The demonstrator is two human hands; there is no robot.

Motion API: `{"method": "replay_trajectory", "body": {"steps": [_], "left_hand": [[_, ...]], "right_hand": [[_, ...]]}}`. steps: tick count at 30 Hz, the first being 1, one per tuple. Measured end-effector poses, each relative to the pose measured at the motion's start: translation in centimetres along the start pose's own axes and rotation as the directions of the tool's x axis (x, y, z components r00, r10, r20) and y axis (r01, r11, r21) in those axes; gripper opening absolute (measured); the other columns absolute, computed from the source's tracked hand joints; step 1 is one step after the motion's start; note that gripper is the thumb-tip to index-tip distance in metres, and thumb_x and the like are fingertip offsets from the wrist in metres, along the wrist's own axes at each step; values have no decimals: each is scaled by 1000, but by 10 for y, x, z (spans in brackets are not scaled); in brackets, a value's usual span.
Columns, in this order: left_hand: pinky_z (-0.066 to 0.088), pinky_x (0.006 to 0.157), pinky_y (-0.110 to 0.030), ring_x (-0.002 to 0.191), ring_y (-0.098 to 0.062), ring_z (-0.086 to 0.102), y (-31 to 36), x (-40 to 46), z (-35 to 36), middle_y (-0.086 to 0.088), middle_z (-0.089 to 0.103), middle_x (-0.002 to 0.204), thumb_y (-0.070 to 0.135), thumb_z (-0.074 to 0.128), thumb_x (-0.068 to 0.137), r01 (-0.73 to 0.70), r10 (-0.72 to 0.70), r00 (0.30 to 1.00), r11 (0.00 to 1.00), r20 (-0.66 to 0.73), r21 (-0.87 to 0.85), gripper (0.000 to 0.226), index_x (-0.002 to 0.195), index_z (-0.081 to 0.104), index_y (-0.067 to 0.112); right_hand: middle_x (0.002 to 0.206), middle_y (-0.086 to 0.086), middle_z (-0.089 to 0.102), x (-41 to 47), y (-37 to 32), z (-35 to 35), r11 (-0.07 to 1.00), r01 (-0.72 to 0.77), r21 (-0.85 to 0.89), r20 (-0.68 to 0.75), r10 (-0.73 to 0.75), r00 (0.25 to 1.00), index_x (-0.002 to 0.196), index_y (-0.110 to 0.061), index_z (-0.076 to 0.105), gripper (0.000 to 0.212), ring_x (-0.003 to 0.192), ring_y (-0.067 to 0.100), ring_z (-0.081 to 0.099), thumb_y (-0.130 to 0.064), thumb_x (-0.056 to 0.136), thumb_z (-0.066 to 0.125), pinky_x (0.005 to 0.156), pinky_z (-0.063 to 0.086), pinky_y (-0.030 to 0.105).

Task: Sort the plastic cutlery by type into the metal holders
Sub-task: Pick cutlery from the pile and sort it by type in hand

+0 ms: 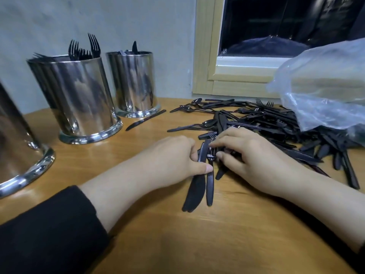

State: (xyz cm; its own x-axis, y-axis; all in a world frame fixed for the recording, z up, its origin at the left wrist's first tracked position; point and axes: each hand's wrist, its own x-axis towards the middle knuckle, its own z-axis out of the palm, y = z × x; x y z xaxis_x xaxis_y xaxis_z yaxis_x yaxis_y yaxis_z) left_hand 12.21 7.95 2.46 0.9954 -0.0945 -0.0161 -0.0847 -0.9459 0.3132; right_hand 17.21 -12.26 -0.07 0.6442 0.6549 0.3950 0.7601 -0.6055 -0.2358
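Observation:
A heap of black plastic cutlery (pixel 262 123) lies on the wooden table (pixel 138 224), right of centre. My left hand (pixel 173 155) grips a small bunch of black knives (pixel 194 190), blades pointing toward me. My right hand (pixel 254 155) rests on the near edge of the heap, its fingers curled round a black fork (pixel 211 153) beside the knives. Three shiny metal holders stand at the left: the middle holder (pixel 79 99) holds forks, the far holder (pixel 134 84) holds knives, and the near holder (pixel 17 147) is cut off by the frame edge.
One loose knife (pixel 145 120) lies in front of the far holder. A crumpled clear plastic bag (pixel 325 91) covers the heap's right end. A wall and a wood-framed window (pixel 207 56) close off the back of the table.

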Motion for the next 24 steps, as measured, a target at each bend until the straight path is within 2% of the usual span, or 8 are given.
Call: {"method": "replay_trajectory", "body": {"steps": [5,11,14,16,18,21,24], "left_hand": [[32,54,-27,62,-4,47,-3,-2,0,10,54,69,57,70,88,27,-24,999,992,24,-124,32,89,68,25],[35,55,-26,59,-9,48,-2,-2,0,9,55,67,51,70,90,57,-49,998,979,47,-193,29,90,69,22],[35,55,-26,58,-10,47,-1,-2,1,9,54,66,46,70,92,66,-57,997,972,44,-226,26,87,67,21],[35,55,-27,58,-11,47,0,-2,2,8,55,68,43,69,94,69,-62,997,970,38,-235,23,88,66,21],[34,53,-26,57,-10,47,-1,-2,1,8,55,69,42,68,95,66,-63,998,968,19,-243,23,90,66,20],[33,47,-20,52,-2,47,-6,-2,0,9,57,69,43,68,94,41,-61,996,958,-61,-283,23,87,67,21],[32,42,-10,44,4,48,-10,-1,-2,5,64,64,40,66,96,-35,-27,984,937,-174,-347,21,86,64,22]], "right_hand": [[116,-16,58,-2,-1,-3,999,-34,23,-22,35,999,120,-30,67,32,113,12,54,-39,94,53,97,46,45],[128,-12,56,-2,-2,-1,999,-26,-40,24,27,999,131,-30,62,35,122,15,49,-36,97,58,102,43,49],[130,-13,54,-2,-4,-2,999,-31,-34,28,32,999,134,-31,61,36,123,12,48,-35,98,59,106,40,42],[126,-12,56,-2,-4,-7,999,-41,-21,-17,41,999,131,-28,63,33,117,9,51,-32,98,60,103,38,25],[114,-11,60,-2,-2,-16,996,-88,-3,-135,86,987,121,-25,69,25,106,7,55,-28,98,61,91,36,17],[96,-11,64,-5,2,-32,975,-217,51,-250,222,942,103,-25,72,15,89,8,57,-28,99,58,76,38,23],[83,-6,70,-9,6,-34,950,-308,56,-208,313,927,95,-26,70,17,82,14,63,-34,99,56,75,49,31]]}}
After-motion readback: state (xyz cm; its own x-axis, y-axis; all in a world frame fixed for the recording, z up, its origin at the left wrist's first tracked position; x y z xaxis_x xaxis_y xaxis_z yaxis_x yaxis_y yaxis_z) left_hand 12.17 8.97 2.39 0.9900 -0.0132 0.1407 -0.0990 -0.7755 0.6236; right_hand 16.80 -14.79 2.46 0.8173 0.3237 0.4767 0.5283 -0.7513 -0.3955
